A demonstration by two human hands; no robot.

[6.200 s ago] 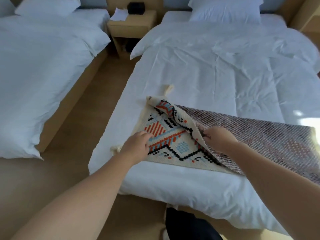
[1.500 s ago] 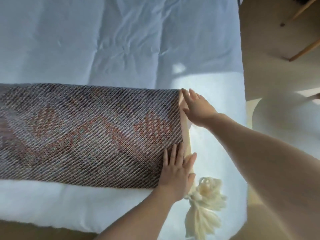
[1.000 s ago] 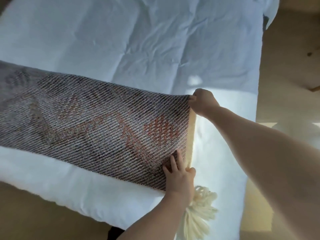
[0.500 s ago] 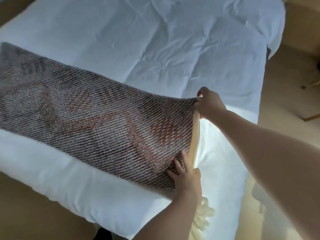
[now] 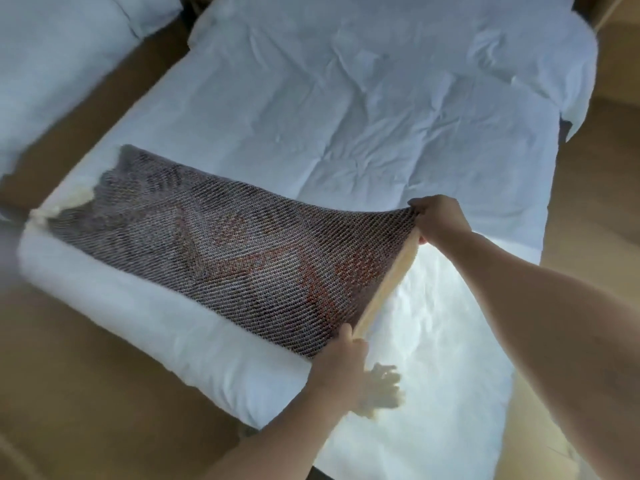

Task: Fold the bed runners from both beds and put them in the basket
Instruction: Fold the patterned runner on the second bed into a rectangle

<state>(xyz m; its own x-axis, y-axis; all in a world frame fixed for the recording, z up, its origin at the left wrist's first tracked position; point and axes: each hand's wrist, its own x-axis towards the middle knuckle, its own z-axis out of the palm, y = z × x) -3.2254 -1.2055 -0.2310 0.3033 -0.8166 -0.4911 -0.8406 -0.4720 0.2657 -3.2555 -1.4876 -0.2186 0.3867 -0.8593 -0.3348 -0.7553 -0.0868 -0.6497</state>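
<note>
gripping the bed runner [image 5: 242, 258] (woven underside up), left hand [image 5: 341, 362] and right hand [image 5: 438, 216] lift its end off the bed [image 5: 346, 98].

Shows fine dark grey-brown diagonal ribbing over the long woven bed runner [image 5: 242, 258], with faint rust-red zigzags and diamonds. Turns cream at the hemmed end band [image 5: 388, 282] and fluffy yarn tassel [image 5: 384, 388]. Plain white on the crumpled duvet [image 5: 329, 116]; tan on the floor [image 5: 86, 375].

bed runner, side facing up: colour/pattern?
The bed runner shows dark grey-brown diagonal weave, faint reddish motifs; head view.
</note>
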